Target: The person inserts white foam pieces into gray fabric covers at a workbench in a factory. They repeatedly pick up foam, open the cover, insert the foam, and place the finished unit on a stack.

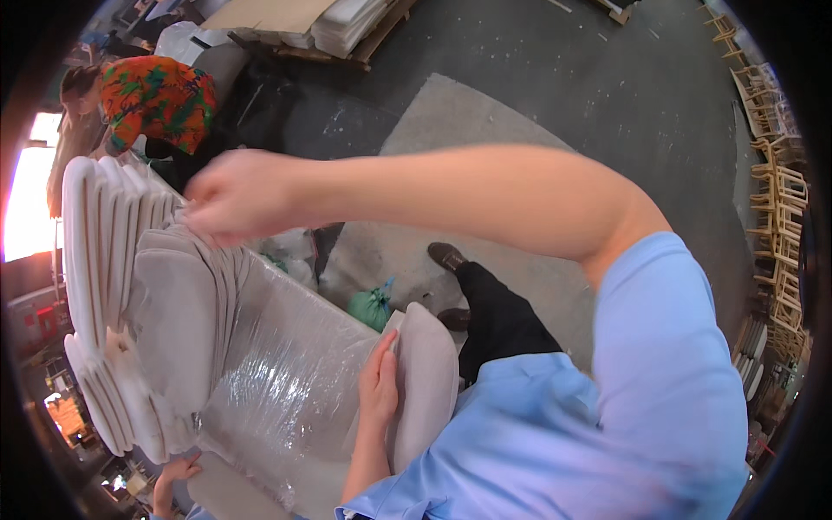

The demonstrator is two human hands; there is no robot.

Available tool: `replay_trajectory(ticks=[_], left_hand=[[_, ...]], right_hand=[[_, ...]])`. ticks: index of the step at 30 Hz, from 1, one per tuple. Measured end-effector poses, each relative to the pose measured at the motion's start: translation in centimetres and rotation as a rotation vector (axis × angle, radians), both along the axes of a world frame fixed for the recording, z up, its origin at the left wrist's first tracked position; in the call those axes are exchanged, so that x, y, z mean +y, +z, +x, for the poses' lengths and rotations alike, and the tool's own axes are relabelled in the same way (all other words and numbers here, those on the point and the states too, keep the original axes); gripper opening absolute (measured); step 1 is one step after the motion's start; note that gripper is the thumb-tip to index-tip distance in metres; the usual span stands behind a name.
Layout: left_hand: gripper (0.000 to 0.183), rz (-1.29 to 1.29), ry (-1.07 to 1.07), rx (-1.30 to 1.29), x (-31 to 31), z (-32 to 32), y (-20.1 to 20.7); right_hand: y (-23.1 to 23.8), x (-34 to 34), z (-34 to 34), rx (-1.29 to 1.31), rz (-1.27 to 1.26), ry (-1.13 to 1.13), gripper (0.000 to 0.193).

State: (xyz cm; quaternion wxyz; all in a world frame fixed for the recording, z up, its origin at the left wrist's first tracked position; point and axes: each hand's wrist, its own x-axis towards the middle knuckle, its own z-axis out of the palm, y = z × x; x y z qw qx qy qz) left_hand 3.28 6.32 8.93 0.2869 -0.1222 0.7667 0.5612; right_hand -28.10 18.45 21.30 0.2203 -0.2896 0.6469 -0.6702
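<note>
A light grey upholstered seat pad [426, 381] stands on edge against my body. My left hand [379, 381] grips its near side, the fingers along its pale edge. My right arm reaches across to the left, and my right hand [238, 198] is curled closed and blurred beside the top of a stack of grey fabric-covered pads [178, 321]. What is in its fingers, if anything, is hidden. Thicker pale pads [82, 234] stand in a row behind that stack. Both stacks rest on a table [286, 381] wrapped in shiny clear plastic.
Another person's hand [180, 468] holds a grey pad [230, 490] at the lower left. A person in an orange patterned shirt [160, 100] bends beyond the table. A tied green bag [371, 305] lies on the floor. Wooden chair frames [784, 234] line the right; a loaded pallet [347, 35] stands far off.
</note>
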Motion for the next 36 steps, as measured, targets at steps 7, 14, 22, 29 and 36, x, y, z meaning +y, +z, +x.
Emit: replay_trajectory(ticks=[7, 14, 22, 29, 36], left_hand=[[0.057, 0.026, -0.155, -0.097, -2.5, 4.2, 0.2], [0.061, -0.038, -0.153, -0.084, -3.5, 2.8, -2.4], [0.046, -0.495, 0.711, 0.143, -14.5, 17.3, 6.1], [0.058, 0.045, 1.455, -0.285, -9.5, 30.2, 4.6], [0.067, 0.841, 1.595, 0.497, -4.1, 26.7, 2.8]], right_hand=[[-17.6, 10.4, 16.8, -0.770, -0.133, 0.081, 0.060], [-22.6, 7.0, 18.0, -0.896, -0.071, 0.254, 0.056], [-5.1, 8.6, 17.3, 0.175, 0.467, 0.865, 0.079], [-4.2, 5.0, 27.0, 0.958, 0.674, 0.856, 0.083], [-3.0, 0.4, 27.7, 0.748, 0.593, 0.828, 0.073]])
